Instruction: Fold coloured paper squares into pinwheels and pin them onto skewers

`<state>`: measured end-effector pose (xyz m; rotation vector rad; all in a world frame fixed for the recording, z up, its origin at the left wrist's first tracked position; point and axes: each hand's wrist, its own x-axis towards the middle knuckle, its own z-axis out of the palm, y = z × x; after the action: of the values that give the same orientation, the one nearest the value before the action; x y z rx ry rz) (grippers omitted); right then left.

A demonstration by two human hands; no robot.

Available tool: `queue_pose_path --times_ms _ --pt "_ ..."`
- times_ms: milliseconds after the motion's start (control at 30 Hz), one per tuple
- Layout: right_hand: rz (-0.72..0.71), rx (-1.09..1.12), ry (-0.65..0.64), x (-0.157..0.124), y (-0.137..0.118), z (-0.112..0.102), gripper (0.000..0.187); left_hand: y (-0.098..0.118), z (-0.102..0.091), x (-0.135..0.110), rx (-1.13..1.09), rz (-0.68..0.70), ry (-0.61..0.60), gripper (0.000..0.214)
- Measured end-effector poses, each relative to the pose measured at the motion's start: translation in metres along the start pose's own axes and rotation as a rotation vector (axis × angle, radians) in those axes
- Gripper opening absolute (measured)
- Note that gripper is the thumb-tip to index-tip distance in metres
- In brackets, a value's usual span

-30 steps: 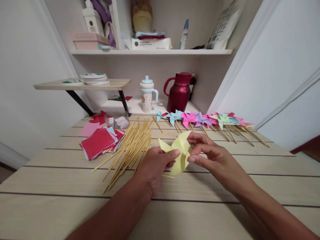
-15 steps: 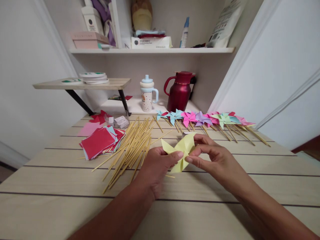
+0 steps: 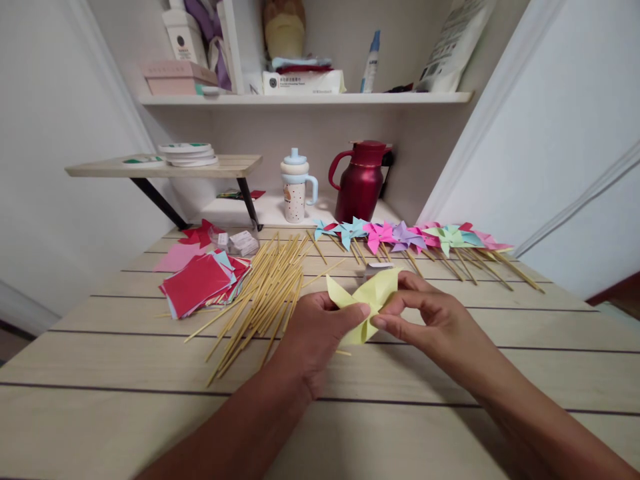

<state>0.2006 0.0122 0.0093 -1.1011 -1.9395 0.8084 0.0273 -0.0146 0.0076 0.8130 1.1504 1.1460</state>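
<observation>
Between my two hands, above the table, is a yellow paper pinwheel [image 3: 376, 291] with its blades folded toward the centre. My left hand [image 3: 320, 330] is closed on its left side, the thumb pressed over the middle. From the right, my right hand [image 3: 425, 310] pinches the paper near the centre with thumb and finger; its other fingers are behind a blade. Whether a pin is in the pinch is hidden. A thin stick [image 3: 343, 353] shows below the pinwheel. Just behind it sits a small whitish case [image 3: 379, 267], partly covered.
Left of my hands lie a loose pile of thin wooden sticks [image 3: 260, 300] and a stack of coloured paper squares [image 3: 195, 283]. Finished pinwheels on sticks [image 3: 407, 237] line the back right. A cup [image 3: 295, 190] and a red jug [image 3: 359, 183] stand behind.
The yellow pinwheel has turned slightly and shifted a little to the right, showing more of the small case behind it. Both hands keep their hold.
</observation>
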Motion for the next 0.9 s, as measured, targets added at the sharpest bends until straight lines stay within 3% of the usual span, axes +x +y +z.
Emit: queue_pose_path --times_ms 133,333,533,633,733,900 --pt "0.027 0.012 0.009 -0.001 0.001 0.001 0.029 0.002 0.003 -0.002 0.03 0.039 0.016 0.015" --pt "-0.045 0.141 0.254 0.002 0.014 -0.004 0.02 0.001 0.0 0.004 0.179 0.136 0.128 0.017" --pt "0.019 0.161 0.207 0.003 0.016 -0.004 0.072 0.0 -0.002 0.006 0.402 0.278 0.188 0.012" --pt "-0.055 0.014 0.27 0.002 0.01 -0.004 0.086 0.0 -0.002 0.006 0.573 0.491 0.234 0.009" --pt "-0.245 -0.233 0.31 -0.001 0.002 -0.005 0.071 -0.003 -0.002 0.007 0.692 0.696 0.257 0.018" --pt "-0.413 -0.437 0.264 -0.004 0.001 0.0 0.044 -0.01 -0.004 0.007 0.851 0.798 0.198 0.013"
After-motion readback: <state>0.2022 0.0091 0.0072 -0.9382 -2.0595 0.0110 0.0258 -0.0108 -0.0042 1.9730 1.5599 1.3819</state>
